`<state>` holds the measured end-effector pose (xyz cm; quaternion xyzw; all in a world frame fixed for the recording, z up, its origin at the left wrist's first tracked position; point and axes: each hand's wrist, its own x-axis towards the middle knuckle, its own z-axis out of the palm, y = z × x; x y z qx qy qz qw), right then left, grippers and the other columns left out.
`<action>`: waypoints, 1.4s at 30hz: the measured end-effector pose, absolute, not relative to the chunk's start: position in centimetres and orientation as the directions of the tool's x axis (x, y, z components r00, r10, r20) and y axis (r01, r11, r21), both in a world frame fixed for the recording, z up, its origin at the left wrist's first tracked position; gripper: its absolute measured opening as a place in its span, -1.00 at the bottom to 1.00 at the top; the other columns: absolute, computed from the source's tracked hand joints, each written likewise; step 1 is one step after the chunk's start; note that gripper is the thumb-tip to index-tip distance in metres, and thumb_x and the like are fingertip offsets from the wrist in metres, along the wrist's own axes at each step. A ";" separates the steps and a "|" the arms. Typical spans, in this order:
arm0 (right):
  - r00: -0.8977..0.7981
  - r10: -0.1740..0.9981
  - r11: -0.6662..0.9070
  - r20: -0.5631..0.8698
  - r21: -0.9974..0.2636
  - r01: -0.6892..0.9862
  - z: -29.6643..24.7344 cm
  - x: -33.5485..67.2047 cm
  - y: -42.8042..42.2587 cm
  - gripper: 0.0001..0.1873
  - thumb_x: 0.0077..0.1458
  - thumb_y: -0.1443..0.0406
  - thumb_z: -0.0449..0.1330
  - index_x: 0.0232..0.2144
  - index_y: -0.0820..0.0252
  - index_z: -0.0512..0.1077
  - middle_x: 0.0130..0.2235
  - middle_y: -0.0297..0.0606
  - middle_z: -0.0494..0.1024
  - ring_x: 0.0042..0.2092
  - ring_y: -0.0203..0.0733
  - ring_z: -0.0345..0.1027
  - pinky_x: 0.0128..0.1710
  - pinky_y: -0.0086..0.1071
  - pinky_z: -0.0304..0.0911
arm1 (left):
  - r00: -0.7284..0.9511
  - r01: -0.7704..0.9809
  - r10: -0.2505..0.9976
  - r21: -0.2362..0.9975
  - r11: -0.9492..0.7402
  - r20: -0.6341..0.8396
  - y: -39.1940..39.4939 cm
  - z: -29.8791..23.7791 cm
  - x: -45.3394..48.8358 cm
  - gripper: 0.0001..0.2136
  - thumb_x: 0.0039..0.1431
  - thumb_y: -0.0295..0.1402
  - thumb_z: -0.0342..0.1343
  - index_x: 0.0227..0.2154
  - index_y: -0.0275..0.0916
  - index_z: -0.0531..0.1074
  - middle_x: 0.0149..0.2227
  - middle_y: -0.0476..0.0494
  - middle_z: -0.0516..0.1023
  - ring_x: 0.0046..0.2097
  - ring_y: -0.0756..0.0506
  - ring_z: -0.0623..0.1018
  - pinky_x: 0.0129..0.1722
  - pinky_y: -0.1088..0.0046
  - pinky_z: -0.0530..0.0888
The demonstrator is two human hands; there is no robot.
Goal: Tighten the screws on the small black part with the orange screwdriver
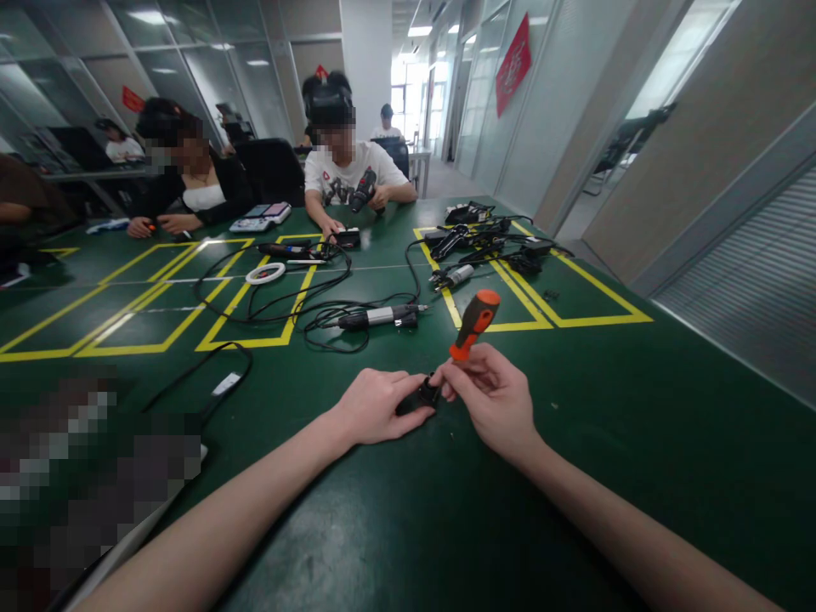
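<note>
My right hand grips a screwdriver with an orange and black handle; the handle points up and away, and the tip goes down toward a small black part. My left hand pinches that black part against the green table. The two hands meet at the part, near the table's front middle. The screwdriver's tip is hidden by my fingers.
A corded black and silver tool lies beyond my hands among looped cables. A white ring sits farther left. More tools and chargers pile at the back right. Two people sit across the table; one holds a drill.
</note>
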<state>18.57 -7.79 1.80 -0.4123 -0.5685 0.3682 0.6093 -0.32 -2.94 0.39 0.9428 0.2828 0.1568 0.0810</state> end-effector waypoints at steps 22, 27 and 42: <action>-0.016 0.891 0.454 0.454 -0.891 -0.023 2.2 18.2 -7.9 -0.73 0.30 0.13 0.20 -0.35 0.17 0.52 -0.43 -0.33 0.49 -0.55 -0.38 0.32 -0.57 -0.47 0.29 | 0.790 0.503 0.552 0.234 -0.832 0.265 -2.8 0.2 -0.3 -0.76 0.34 -0.18 0.11 -0.06 -0.19 0.50 -0.35 -0.03 0.61 -0.39 -0.06 0.58 -0.43 0.46 0.31; 0.050 0.915 0.402 0.399 -0.909 -0.108 1.7 18.1 -7.8 -0.81 0.18 0.19 0.33 -0.28 0.12 0.41 -0.48 -0.40 0.55 -0.57 -0.38 0.35 -0.57 -0.49 0.30 | 0.793 0.505 0.556 0.241 -0.829 0.251 -2.8 0.4 -0.4 -0.77 0.34 -0.17 0.11 -0.12 -0.20 0.50 -0.38 -0.02 0.60 -0.38 -0.05 0.57 -0.42 0.47 0.30; 0.042 0.914 0.405 0.403 -0.913 -0.051 1.7 17.9 -8.1 -0.81 0.19 0.17 0.32 -0.32 0.13 0.42 -0.48 -0.35 0.58 -0.56 -0.36 0.31 -0.57 -0.48 0.27 | 0.789 0.502 0.556 0.247 -0.829 0.261 -2.8 0.3 -0.3 -0.78 0.34 -0.18 0.11 -0.13 -0.19 0.48 -0.41 -0.01 0.58 -0.42 -0.04 0.55 -0.45 0.49 0.28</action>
